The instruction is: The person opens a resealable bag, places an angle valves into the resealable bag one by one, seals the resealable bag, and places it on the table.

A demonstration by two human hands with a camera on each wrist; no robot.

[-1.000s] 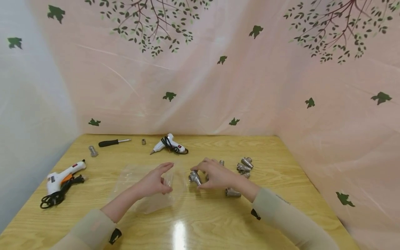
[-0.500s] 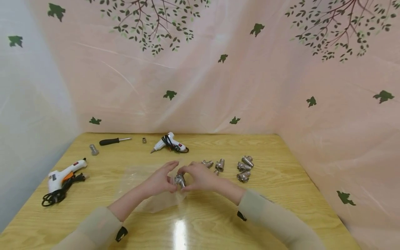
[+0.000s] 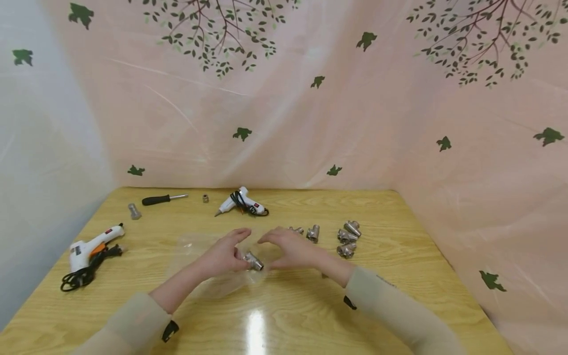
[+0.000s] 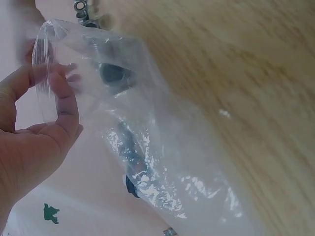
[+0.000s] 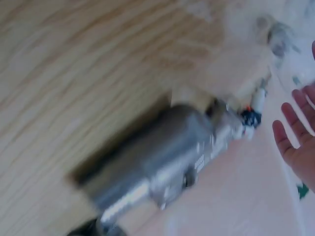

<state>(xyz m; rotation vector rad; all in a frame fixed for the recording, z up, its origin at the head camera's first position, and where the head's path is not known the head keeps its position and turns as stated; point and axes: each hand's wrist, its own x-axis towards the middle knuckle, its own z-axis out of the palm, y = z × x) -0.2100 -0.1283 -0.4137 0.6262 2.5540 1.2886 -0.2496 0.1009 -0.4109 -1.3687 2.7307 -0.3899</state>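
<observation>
Left hand (image 4: 37,142) with one bag (image 4: 182,152)

From my end, one glue gun (image 3: 88,247) sits left of the plastic bag (image 4: 157,132), with a screwdriver (image 3: 156,200) behind-left, a second glue gun (image 3: 245,201) behind, and loose metal fittings (image 3: 347,236) off to its right.

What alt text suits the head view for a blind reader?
A person's left hand holds a clear plastic bag on a wooden table; a metal pipe fitting shows between that hand and the empty right hand. More fittings lie to the right; glue guns and a screwdriver lie toward the left and back.
</observation>
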